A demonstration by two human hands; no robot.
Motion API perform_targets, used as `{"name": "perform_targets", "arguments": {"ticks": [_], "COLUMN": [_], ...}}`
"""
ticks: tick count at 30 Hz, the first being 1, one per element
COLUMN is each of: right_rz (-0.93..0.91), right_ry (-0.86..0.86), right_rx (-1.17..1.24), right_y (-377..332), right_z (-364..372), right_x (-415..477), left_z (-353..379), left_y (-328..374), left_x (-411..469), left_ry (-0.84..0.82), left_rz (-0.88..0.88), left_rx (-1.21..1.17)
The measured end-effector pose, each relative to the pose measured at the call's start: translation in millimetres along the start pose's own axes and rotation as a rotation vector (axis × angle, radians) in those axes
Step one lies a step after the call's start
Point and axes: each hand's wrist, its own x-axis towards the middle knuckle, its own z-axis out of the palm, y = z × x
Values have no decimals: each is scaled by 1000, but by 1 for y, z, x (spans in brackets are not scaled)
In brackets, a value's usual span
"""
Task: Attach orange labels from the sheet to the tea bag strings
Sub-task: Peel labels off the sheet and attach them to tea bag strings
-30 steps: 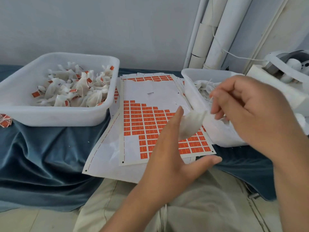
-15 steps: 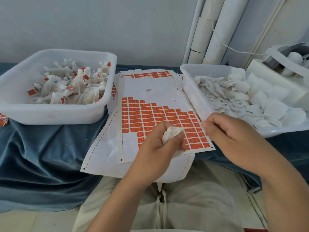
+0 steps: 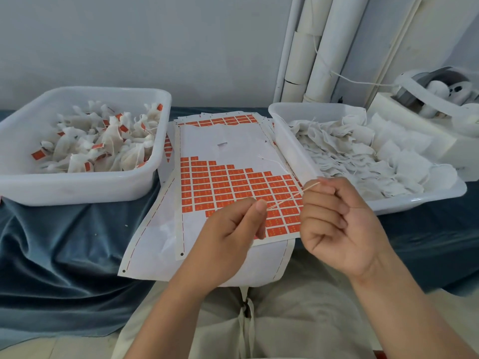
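A sheet of orange labels (image 3: pixel 228 185) lies in the middle, between two white tubs. My left hand (image 3: pixel 230 234) is curled over the sheet's near edge and holds a tea bag that its fingers hide. My right hand (image 3: pixel 334 224) pinches the bag's thin string (image 3: pixel 287 199), which runs taut between both hands above the labels. The left tub (image 3: pixel 85 182) holds tea bags with orange labels on them. Plain white tea bags (image 3: pixel 363 159) fill the right tub (image 3: pixel 293 151).
More label sheets (image 3: pixel 223 120) lie under the top one, and a bare backing sheet (image 3: pixel 155 244) hangs over the blue cloth (image 3: pixel 64 242) toward my lap. White pipes (image 3: pixel 318 47) and a white machine (image 3: pixel 435 99) stand at the back right.
My right hand came down from the right tub. The tea bag passed into my left hand, which closed round it. The string is now drawn out between both hands.
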Motion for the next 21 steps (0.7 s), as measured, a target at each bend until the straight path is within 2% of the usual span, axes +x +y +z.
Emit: {"name": "perform_targets", "arguments": {"ticks": [5,11,13,17,21], "right_rz": [-52,-99,-134,-229,-306], "right_ry": [2,35,69,132,221], "right_rx": [-28,-46,-172,-653,-929], "right_y": [-2,-12,-15,-21,-18], "right_z": [3,-2,-2,0,-1], "right_x": [-2,-7,-7,-12,-15], "left_z": [2,-5,-10,-16,-15], "left_y": [-3,-3,-4,-9,-11], "left_x": [-4,-2,-2,-1,1], "left_ry": [-148,-366,-385,-353,-290], "left_rz": [18,5,-12,-37,16], "left_rx": [-56,-9,43,81,18]}}
